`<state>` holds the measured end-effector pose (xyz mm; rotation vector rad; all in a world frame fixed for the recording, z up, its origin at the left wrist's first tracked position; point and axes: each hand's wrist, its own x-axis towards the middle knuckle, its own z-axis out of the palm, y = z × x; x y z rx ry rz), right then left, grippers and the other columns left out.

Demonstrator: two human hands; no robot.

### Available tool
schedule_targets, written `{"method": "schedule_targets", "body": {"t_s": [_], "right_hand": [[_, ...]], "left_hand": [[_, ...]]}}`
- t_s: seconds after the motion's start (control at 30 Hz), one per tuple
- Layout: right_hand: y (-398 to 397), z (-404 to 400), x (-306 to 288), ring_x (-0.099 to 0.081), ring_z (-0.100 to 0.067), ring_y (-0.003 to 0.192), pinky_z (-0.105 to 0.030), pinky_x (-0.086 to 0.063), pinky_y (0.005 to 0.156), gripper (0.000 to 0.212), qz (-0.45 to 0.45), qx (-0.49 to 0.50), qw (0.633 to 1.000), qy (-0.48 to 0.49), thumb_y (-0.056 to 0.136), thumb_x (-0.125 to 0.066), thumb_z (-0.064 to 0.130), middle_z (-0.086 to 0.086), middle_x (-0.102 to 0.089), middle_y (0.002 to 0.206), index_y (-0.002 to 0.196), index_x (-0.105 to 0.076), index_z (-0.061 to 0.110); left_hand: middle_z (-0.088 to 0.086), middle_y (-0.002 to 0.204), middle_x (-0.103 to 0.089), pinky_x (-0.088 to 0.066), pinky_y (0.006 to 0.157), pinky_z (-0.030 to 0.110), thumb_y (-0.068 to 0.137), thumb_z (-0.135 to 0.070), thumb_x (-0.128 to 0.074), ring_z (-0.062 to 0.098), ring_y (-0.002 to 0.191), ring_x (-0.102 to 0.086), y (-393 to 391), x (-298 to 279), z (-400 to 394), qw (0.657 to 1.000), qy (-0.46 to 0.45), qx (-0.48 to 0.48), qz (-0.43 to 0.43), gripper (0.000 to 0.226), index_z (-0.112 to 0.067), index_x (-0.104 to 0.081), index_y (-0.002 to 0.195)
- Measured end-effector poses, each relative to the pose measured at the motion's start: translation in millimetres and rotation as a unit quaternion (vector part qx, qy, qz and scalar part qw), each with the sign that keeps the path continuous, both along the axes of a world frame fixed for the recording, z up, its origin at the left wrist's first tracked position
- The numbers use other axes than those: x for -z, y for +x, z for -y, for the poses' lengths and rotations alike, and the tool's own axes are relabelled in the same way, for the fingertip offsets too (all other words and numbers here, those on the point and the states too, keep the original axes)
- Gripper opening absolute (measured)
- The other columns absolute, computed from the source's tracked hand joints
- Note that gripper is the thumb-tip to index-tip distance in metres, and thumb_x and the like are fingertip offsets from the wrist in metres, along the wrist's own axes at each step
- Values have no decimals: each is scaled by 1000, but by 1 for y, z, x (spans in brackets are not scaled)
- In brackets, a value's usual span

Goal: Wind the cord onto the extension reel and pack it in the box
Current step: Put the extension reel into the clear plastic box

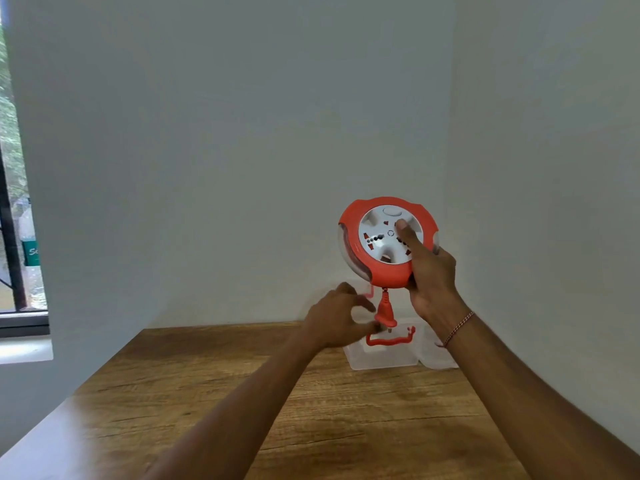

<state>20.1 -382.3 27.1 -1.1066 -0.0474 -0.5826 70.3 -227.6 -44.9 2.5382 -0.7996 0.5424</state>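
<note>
My right hand (pixel 427 271) holds a round orange extension reel (pixel 386 242) up in the air, thumb pressed on its white socket face. The cord looks wound inside, and the orange plug (pixel 385 311) hangs straight down just below the reel. My left hand (pixel 337 318) is beside the plug with thumb and fingers curled close to its lower end; it is blurred, so a grip is unclear. Behind, on the wooden table (pixel 311 403), stands a clear plastic box (pixel 382 355) with an orange handle-like piece (pixel 391 339) at its top.
The table runs into a corner of two pale walls. A clear lid or second plastic piece (pixel 438 353) lies right of the box. A window (pixel 17 202) with a dark frame is at the far left.
</note>
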Motion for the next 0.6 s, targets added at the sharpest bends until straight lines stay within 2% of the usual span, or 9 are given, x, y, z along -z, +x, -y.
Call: {"method": "schedule_targets", "body": {"t_s": [0.1, 0.17, 0.23, 0.33, 0.4, 0.5, 0.6], "right_hand": [[-1, 2, 1, -72, -22, 80, -42, -59, 64, 65, -9, -8, 1000, 2, 55, -86, 51, -1, -72, 98, 110, -64, 26], [-1, 1, 2, -72, -22, 79, -43, -59, 64, 64, -14, -11, 1000, 6, 55, -86, 50, -2, -72, 97, 110, -64, 25], [-1, 0, 2, -72, -22, 79, -44, -60, 65, 64, -17, -14, 1000, 6, 56, -86, 49, -2, -72, 98, 111, -63, 24], [-1, -4, 1, -72, -25, 82, -47, -59, 69, 66, -23, -16, 1000, -3, 58, -85, 48, -3, -71, 101, 114, -62, 23], [-2, -8, -1, -72, -25, 83, -48, -59, 71, 64, -22, -24, 999, -5, 60, -86, 46, -4, -71, 103, 115, -61, 23], [-1, -12, -6, -72, -26, 83, -49, -58, 73, 61, -19, -44, 999, 8, 61, -86, 42, -6, -71, 103, 113, -62, 21], [-3, -26, -14, -72, -26, 84, -51, -58, 74, 61, -20, -66, 998, 2, 62, -87, 40, -7, -71, 103, 113, -62, 18]], "left_hand": [[-7, 113, -68, -47, 70, 25, 80, -59, -64, 10, 93, -58, -1, 9, 2, 998, 51, 3, 34, 44, -28, -68, 111], [-7, 102, -72, -36, 58, 18, 84, -53, -64, 6, 79, -53, -3, 14, -2, 997, 44, 2, 67, 37, -27, -70, 109], [-9, 101, -73, -35, 59, 17, 84, -53, -63, 5, 77, -51, -6, 16, -6, 996, 34, 1, 83, 36, -27, -71, 108], [-8, 98, -73, -47, 65, 23, 84, -55, -62, 8, 78, -56, -13, 18, -10, 994, 33, -13, 105, 40, -26, -72, 109], [-7, 87, -73, -48, 60, 25, 83, -57, -59, 9, 72, -55, -19, 19, -9, 990, 42, -23, 132, 42, -24, -73, 106], [-4, 72, -68, -36, 54, 21, 83, -57, -59, 10, 62, -53, -29, 21, -5, 988, 34, -43, 143, 42, -19, -74, 92], [-3, 64, -62, -44, 58, 24, 84, -55, -58, 13, 57, -55, -41, 23, -4, 985, 39, -86, 141, 38, -18, -63, 76]]}}
